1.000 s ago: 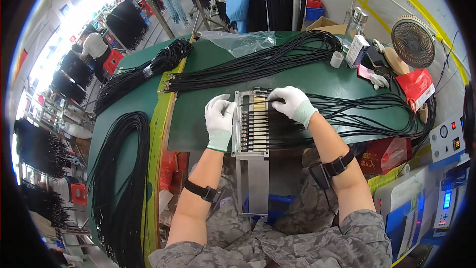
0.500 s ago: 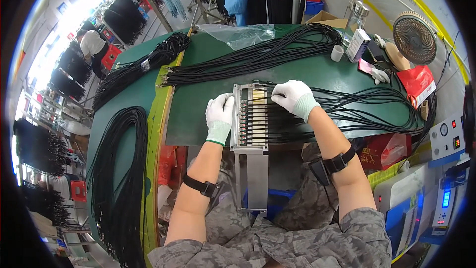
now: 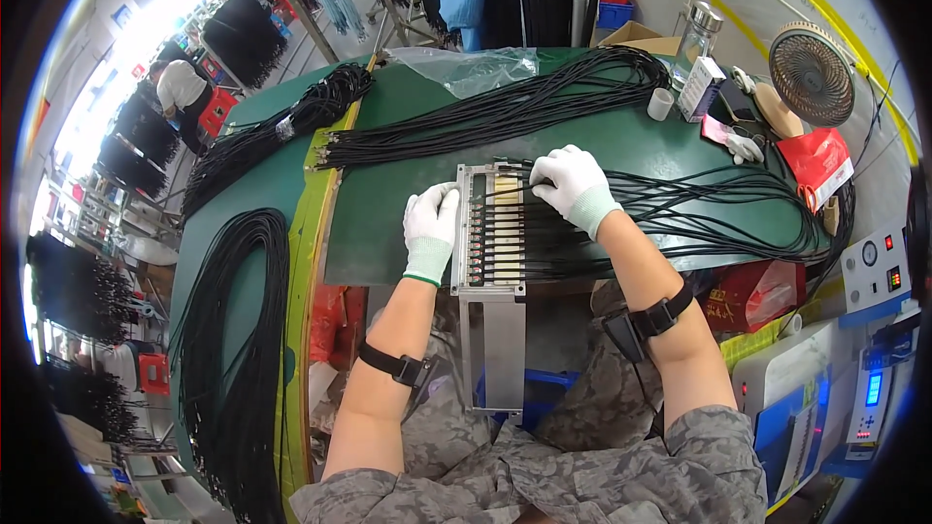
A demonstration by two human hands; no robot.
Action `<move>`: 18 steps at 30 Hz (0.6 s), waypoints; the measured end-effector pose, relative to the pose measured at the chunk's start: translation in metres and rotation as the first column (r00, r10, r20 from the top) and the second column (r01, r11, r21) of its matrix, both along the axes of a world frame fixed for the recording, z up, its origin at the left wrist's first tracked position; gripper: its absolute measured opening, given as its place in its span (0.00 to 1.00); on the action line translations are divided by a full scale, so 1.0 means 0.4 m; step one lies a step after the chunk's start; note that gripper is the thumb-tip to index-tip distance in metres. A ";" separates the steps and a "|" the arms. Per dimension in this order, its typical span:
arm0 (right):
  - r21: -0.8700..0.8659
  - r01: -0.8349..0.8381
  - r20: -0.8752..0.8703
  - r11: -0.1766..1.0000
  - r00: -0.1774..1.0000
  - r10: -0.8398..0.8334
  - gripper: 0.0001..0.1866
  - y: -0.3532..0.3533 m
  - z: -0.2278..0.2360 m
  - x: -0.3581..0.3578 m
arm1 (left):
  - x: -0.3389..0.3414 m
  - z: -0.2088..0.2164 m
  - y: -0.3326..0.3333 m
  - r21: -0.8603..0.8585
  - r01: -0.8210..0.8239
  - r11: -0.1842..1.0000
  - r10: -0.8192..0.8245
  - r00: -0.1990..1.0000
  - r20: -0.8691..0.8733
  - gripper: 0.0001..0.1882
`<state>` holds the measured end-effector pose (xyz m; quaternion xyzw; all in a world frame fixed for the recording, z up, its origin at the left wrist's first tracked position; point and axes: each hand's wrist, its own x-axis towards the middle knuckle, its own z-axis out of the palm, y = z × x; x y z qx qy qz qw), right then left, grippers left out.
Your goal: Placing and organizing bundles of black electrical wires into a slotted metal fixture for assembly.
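A metal cable fixture (image 3: pixel 492 288) stands upright in front of me at the table's near edge, with a row of slots holding black cable ends. My left hand (image 3: pixel 429 218), in a white glove, is closed against the fixture's left edge, fingertips near its upper corner. To the right of the slots, my gloved right hand (image 3: pixel 573 184) pinches a black cable near the fixture's upper end; the fingers partly hide it. From the fixture a bundle of black cables (image 3: pixel 718 190) runs right across the green table (image 3: pixel 408 116) and loops back.
Further black cable bundles lie behind the fixture (image 3: pixel 505 107) and at the left (image 3: pixel 228 330). At the back right are a glass jar (image 3: pixel 697 34), a small box (image 3: pixel 701 89), a fan (image 3: pixel 812 73) and a red packet (image 3: pixel 815 163). Instrument boxes (image 3: pixel 874 267) stand at the right.
My right hand has shifted slightly, its knuckles rising a little and its wrist edging left. My left hand and the fixture look unchanged.
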<state>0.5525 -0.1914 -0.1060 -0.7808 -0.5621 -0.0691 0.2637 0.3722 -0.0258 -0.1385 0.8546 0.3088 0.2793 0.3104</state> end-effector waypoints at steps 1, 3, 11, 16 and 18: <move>0.007 0.005 0.015 1.000 1.000 -0.005 0.05 0.001 0.001 -0.001 | 0.000 0.004 -0.002 -0.013 -0.004 1.000 0.003 1.000 -0.010 0.14; 0.007 0.014 0.049 1.000 0.999 -0.014 0.05 0.004 0.002 -0.004 | 0.001 0.007 -0.004 -0.026 -0.007 1.000 0.006 1.000 -0.020 0.14; -0.002 0.000 0.112 1.000 0.994 0.001 0.05 0.006 -0.003 -0.003 | 0.000 -0.005 -0.004 0.005 0.001 1.000 -0.001 1.000 0.027 0.15; -0.020 0.011 0.076 1.000 0.997 -0.009 0.04 0.012 -0.008 -0.008 | 0.011 0.015 -0.027 0.031 0.027 0.999 -0.025 0.999 -0.042 0.15; -0.037 0.026 0.075 0.999 0.997 -0.023 0.04 0.011 -0.011 -0.011 | 0.026 0.024 -0.058 0.186 0.088 0.979 -0.080 0.996 -0.049 0.16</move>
